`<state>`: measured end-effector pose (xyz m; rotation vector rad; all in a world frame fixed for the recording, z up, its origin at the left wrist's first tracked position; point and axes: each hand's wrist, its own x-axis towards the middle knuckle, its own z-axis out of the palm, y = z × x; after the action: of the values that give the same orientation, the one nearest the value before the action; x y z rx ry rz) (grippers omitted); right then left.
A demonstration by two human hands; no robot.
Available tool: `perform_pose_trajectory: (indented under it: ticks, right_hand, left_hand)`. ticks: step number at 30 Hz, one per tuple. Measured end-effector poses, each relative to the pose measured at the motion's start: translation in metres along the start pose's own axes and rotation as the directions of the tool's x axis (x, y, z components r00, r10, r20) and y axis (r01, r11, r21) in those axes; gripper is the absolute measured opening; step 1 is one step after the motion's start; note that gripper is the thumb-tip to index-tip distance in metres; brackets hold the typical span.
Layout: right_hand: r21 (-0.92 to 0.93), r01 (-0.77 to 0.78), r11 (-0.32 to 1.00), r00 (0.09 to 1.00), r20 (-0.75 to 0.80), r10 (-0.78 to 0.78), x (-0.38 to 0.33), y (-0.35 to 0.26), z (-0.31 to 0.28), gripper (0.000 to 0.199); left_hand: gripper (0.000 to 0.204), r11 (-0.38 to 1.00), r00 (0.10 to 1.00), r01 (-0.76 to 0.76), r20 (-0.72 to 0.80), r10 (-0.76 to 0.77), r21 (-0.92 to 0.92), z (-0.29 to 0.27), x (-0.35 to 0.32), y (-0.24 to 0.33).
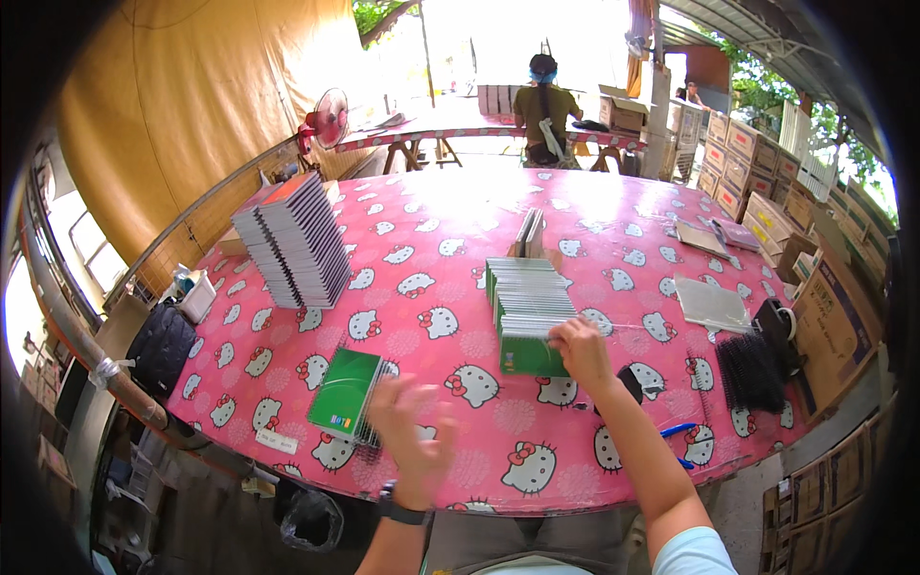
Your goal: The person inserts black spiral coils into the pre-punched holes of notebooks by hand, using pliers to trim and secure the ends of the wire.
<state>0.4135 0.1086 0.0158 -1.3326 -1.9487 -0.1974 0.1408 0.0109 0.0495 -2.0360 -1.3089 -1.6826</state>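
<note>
My right hand (581, 349) is at the near end of a long row of green-covered pads (529, 299) standing on edge, its fingers pinching the edge of the nearest green pad (530, 356). Lower left, my left hand (412, 431) is slightly blurred, with fingers apart and nothing visible in it. Beside it lies a small pile of green spiral notebooks (347, 388), wire coils showing along the edges. My left wrist wears a dark watch (401, 505).
The pink patterned table (450, 326) carries a tall notebook stack (292, 240) at left. To the right are black spiral coils (752, 372), a blue-handled tool (678, 430) and a clear plastic sheet (711, 303). Boxes (848, 316) line the right side. Another person (544, 110) sits farther off.
</note>
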Motion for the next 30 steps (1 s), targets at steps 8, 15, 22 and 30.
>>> perform_pose_trajectory:
  ticks: [8,15,22,30]
  right_hand:
    - [0.345,-0.095,0.934,0.961,0.278,-0.005,-0.068,-0.049,-0.040,0.020]
    - [0.439,-0.547,0.713,0.833,0.202,0.515,-0.090,0.037,-0.102,0.020]
    - [-0.437,-0.646,0.626,0.744,-0.177,0.644,-0.174,0.185,-0.152,0.029]
    - [-0.181,-0.668,0.722,0.736,-0.305,0.605,-0.146,0.142,-0.137,0.016]
  left_hand:
    - [0.061,0.967,0.796,-0.191,0.549,0.253,-0.168,0.087,-0.055,0.026]
    - [0.048,0.949,0.827,-0.090,0.509,0.240,-0.301,0.063,-0.039,0.029]
    - [0.045,0.956,0.806,-0.140,0.531,0.261,-0.257,0.071,-0.039,0.035]
    - [0.036,0.959,0.815,-0.045,0.544,0.198,-0.281,0.072,-0.030,0.035]
